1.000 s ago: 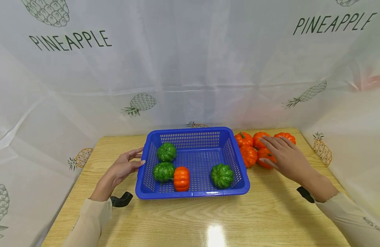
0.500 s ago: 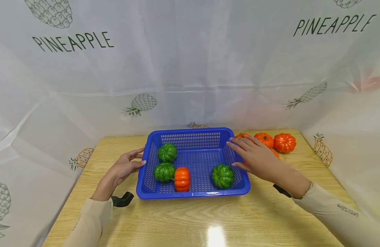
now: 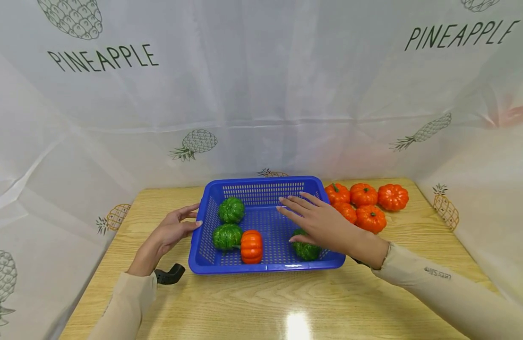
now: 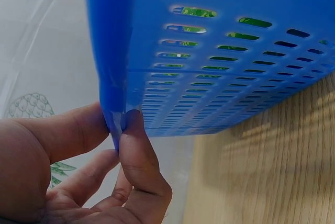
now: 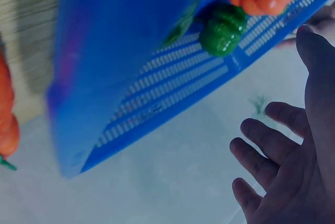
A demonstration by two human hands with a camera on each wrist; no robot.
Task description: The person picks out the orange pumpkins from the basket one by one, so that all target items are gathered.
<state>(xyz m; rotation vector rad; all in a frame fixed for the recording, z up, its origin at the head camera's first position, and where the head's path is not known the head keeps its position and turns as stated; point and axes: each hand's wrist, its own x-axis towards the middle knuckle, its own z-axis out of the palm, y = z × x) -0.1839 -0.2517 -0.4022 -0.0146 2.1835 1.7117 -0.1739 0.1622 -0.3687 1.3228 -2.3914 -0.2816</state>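
Note:
A blue plastic basket (image 3: 265, 268) with slotted walls stands on the wooden table. My left hand (image 3: 172, 230) pinches its left rim between thumb and fingers, as the left wrist view shows up close. Over the right part of the basket hovers my right hand (image 3: 321, 222), fingers spread and holding nothing. Beneath it a green pumpkin (image 3: 307, 251) is partly covered. Two more green pumpkins, one at the back (image 3: 231, 210) and one in front (image 3: 227, 236), lie at the basket's left side. An orange pumpkin (image 3: 251, 247) touches the front one.
Several orange pumpkins (image 3: 371, 218) sit in a cluster on the table, right of the basket. A white curtain (image 3: 265, 94) printed with pineapples hangs behind and at both sides. Bare wooden tabletop (image 3: 244, 302) lies in front of the basket.
My right hand has moved left, from above the orange pumpkin cluster, across the right rim, to over the basket's inside. My left hand keeps its pinch on the rim.

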